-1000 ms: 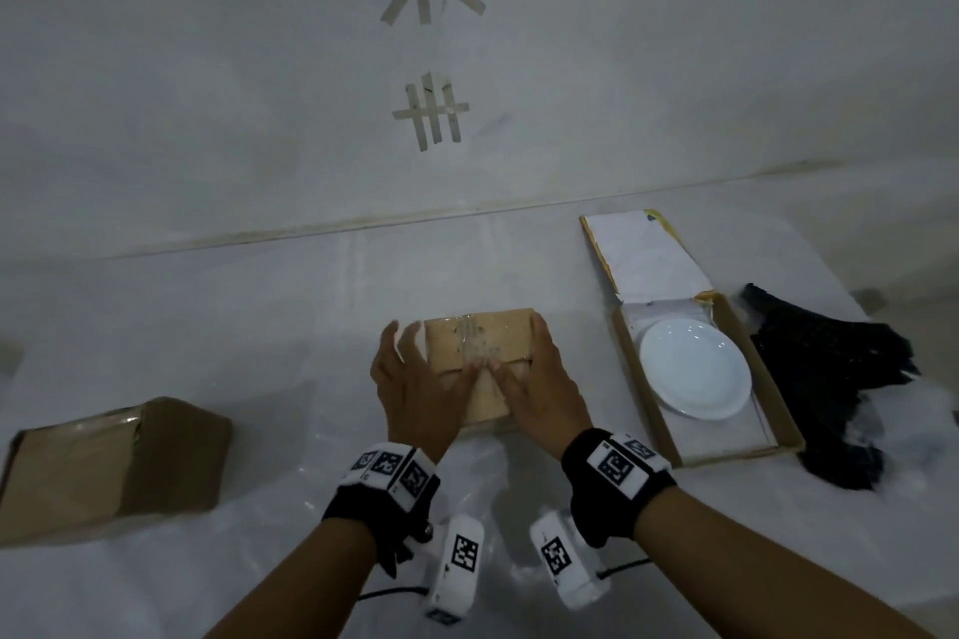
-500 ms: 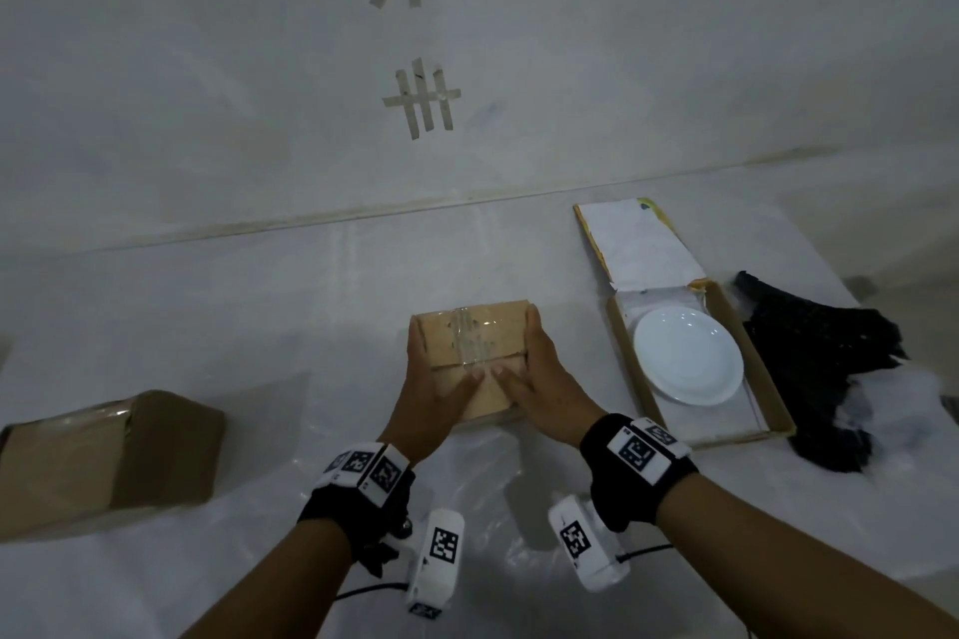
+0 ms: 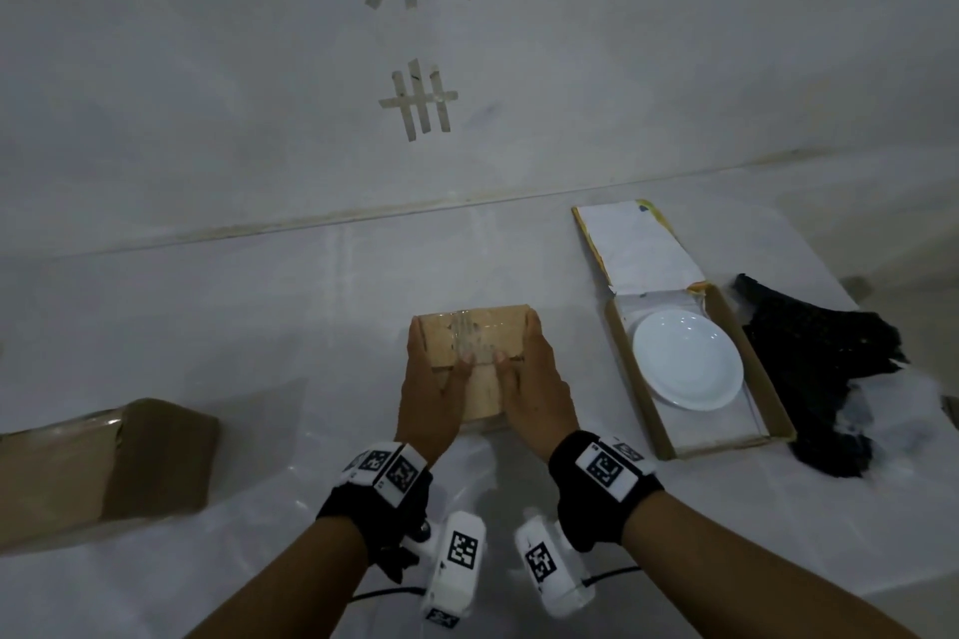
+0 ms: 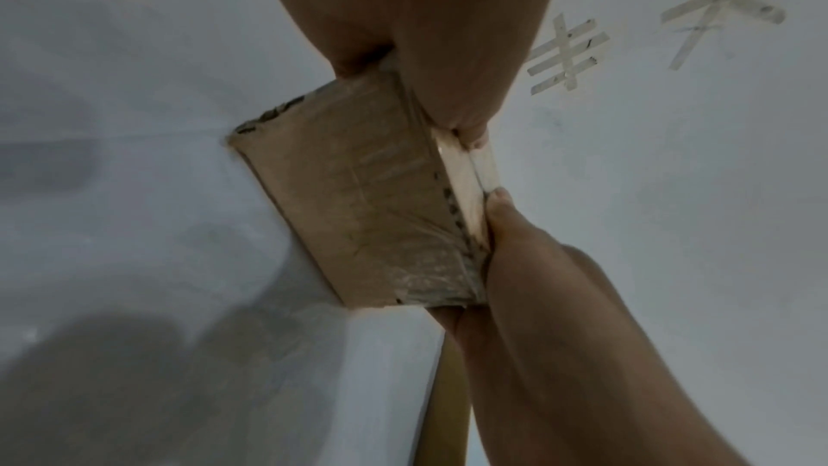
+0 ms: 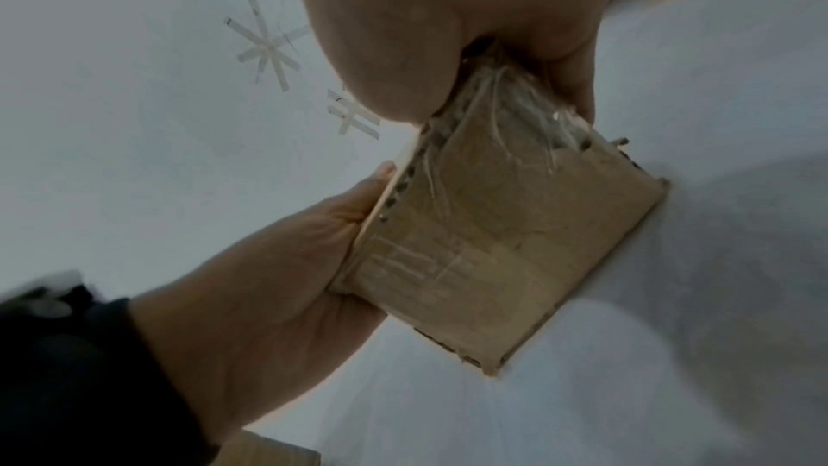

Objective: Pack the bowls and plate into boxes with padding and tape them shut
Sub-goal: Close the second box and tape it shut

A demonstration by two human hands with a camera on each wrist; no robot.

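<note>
Straight ahead of you on the table [image 3: 259, 306] sits the small box [image 3: 482, 343], with your left hand [image 3: 428, 394] on its left side and your right hand [image 3: 534, 389] on its right, thumbs on top. To your right lies the open box [image 3: 773, 410], its lid [image 3: 635, 244] folded back away from you; the plate [image 3: 687, 361] lies in it. Further right, just beside that box, is the cloth [image 3: 814, 358], and something pale seems to lie against the cloth's right edge. Far to your left, well apart from the rest, is the big box [image 3: 104, 467]. Behind the table the wall [image 3: 207, 68] carries two tape marks [image 3: 420, 101], one above the other.
</note>
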